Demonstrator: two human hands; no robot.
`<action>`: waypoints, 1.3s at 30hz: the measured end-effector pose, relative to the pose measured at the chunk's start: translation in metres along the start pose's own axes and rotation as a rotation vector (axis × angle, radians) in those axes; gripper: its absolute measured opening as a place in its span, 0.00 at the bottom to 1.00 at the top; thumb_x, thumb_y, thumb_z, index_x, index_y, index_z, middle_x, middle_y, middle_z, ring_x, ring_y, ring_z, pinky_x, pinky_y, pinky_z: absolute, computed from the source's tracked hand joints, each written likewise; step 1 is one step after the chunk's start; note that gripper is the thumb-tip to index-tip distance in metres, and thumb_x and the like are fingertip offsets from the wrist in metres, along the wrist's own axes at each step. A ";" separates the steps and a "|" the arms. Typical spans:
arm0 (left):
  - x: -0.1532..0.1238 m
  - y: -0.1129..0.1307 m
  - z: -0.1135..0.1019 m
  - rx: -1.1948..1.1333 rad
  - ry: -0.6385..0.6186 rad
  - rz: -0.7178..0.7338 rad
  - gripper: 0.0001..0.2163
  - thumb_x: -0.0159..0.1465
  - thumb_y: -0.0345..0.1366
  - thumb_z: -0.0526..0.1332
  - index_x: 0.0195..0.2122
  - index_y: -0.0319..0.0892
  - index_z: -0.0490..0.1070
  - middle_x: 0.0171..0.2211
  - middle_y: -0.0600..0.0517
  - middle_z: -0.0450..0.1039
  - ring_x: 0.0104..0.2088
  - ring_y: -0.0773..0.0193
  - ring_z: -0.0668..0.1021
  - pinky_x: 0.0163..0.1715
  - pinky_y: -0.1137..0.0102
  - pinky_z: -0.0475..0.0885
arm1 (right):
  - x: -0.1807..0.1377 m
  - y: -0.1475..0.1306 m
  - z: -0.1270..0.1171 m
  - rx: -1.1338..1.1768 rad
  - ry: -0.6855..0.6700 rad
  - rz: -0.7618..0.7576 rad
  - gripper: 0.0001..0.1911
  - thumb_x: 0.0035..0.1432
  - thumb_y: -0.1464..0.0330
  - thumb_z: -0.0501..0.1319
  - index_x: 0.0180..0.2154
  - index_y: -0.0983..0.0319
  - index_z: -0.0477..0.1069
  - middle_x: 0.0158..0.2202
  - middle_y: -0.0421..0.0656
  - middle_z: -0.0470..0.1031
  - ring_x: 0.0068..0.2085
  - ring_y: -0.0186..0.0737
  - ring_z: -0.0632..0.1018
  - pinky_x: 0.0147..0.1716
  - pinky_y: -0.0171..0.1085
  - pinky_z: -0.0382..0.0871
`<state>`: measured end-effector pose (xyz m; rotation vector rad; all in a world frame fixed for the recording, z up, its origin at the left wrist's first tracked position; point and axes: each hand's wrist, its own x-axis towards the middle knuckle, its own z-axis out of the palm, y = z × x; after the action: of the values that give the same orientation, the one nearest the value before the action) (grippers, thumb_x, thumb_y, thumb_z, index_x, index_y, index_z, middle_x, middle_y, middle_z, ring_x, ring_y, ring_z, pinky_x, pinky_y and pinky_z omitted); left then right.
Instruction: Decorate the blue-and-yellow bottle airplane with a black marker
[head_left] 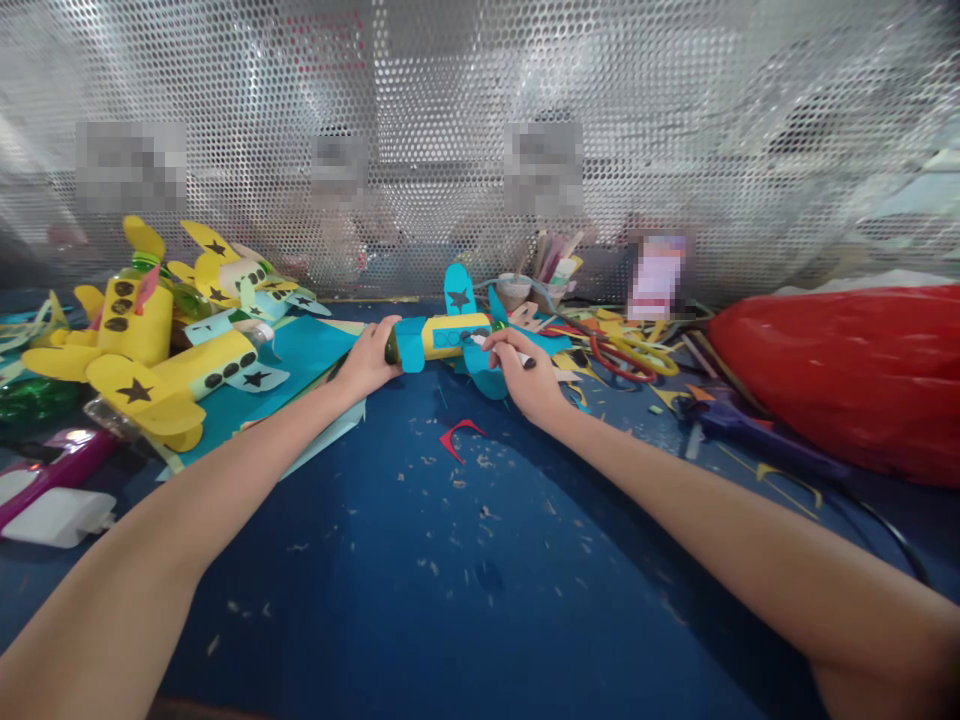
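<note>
A toy plane (pixel 442 337) made from a bottle wrapped in yellow and blue paper lies sideways over the blue table. My left hand (pixel 371 358) is closed around its dark green end at the left. My right hand (pixel 529 375) pinches a marker (pixel 510 353) with a white barrel and a dark end, its tip at the plane's side. Dark round windows show on a blue strip there, partly hidden by my fingers. One blue wing (pixel 458 290) stands up with a dark star on it.
Several finished-looking yellow bottle planes (pixel 146 320) and blue paper sheets (pixel 255 385) lie at left. A red curved paper scrap (pixel 459 436) lies in front. Scissors (pixel 626 360), a purple glue gun (pixel 765 435) and a red plastic bag (pixel 847 375) are at right; a perforated metal screen (pixel 450 100) stands behind.
</note>
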<state>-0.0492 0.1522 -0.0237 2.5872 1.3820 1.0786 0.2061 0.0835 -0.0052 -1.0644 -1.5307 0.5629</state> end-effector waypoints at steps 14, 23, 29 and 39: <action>0.000 -0.005 0.004 -0.009 0.020 0.016 0.35 0.52 0.30 0.69 0.60 0.42 0.59 0.57 0.42 0.69 0.54 0.46 0.72 0.55 0.52 0.69 | 0.001 0.004 0.000 0.014 0.017 -0.007 0.08 0.54 0.69 0.52 0.28 0.58 0.69 0.22 0.36 0.65 0.25 0.35 0.65 0.29 0.37 0.59; -0.001 -0.002 0.003 -0.004 0.018 0.001 0.34 0.52 0.29 0.69 0.60 0.41 0.59 0.55 0.41 0.69 0.53 0.46 0.73 0.53 0.52 0.70 | 0.000 0.003 0.000 0.021 0.011 0.001 0.08 0.54 0.68 0.52 0.28 0.59 0.69 0.22 0.36 0.65 0.25 0.34 0.65 0.29 0.37 0.58; 0.000 -0.002 0.002 0.007 0.012 -0.008 0.34 0.51 0.29 0.69 0.60 0.41 0.60 0.55 0.42 0.70 0.52 0.47 0.73 0.53 0.53 0.70 | 0.000 0.001 0.000 -0.006 -0.012 0.003 0.09 0.55 0.67 0.52 0.28 0.59 0.69 0.23 0.37 0.66 0.27 0.35 0.66 0.30 0.38 0.58; 0.000 0.000 0.001 0.011 0.003 -0.005 0.34 0.52 0.29 0.69 0.60 0.40 0.59 0.57 0.40 0.68 0.53 0.46 0.73 0.54 0.54 0.69 | 0.000 -0.001 0.001 0.001 -0.022 0.031 0.08 0.54 0.67 0.52 0.28 0.58 0.69 0.23 0.37 0.66 0.26 0.35 0.65 0.28 0.37 0.57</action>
<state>-0.0487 0.1521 -0.0248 2.5894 1.3977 1.0786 0.2049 0.0826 -0.0046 -1.0858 -1.5346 0.5985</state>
